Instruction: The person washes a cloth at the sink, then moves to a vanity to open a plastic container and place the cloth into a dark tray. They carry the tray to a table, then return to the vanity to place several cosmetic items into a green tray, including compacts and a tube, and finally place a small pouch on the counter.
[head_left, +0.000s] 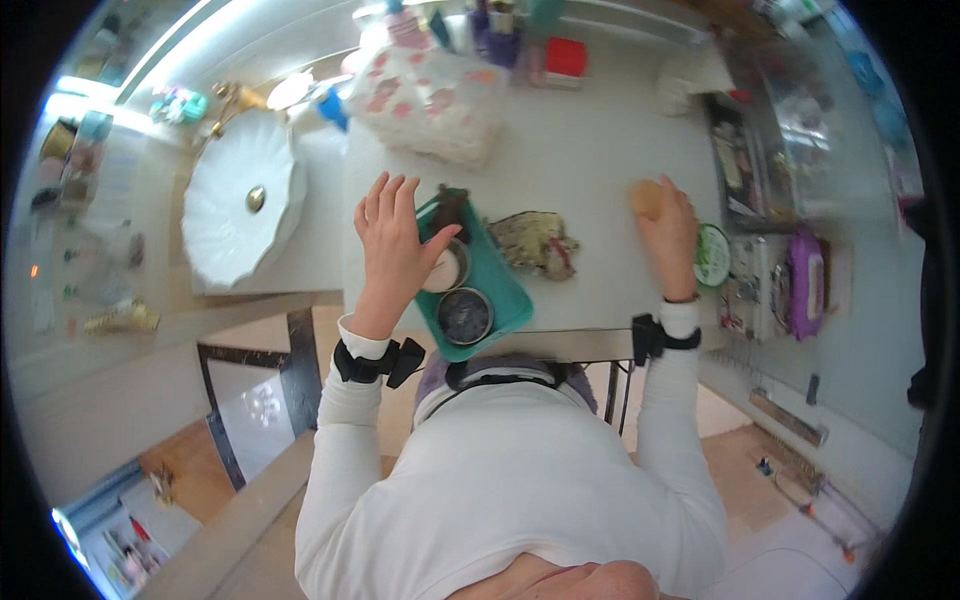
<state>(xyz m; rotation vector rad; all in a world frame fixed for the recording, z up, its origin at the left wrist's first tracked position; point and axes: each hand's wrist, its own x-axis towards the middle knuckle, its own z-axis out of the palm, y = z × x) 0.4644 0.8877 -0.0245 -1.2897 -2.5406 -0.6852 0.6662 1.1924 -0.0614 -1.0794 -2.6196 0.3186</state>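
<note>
My left hand (394, 251) is spread over the left edge of a teal plastic tray (504, 296), thumb pointing across it. Nothing is held in it. Inside the tray are an open round tin (465, 316) with a dark grey inside, a round container (442, 271) with a pale top partly under my thumb, and a dark brown item (451, 211) at the far end. My right hand (670, 244), farther right over the white countertop (600, 157), grips a tan rounded object (646, 199), too blurred to name. Between tray and hand lies a crumpled yellow-grey patterned cloth (532, 240).
A white scalloped basin (225, 202) stands at left. Behind the tray sits a white package with pink prints (431, 105); farther right is a red-topped box (565, 60). Beside my right wrist are a green-and-white round tub (711, 255) and a purple pack (807, 285).
</note>
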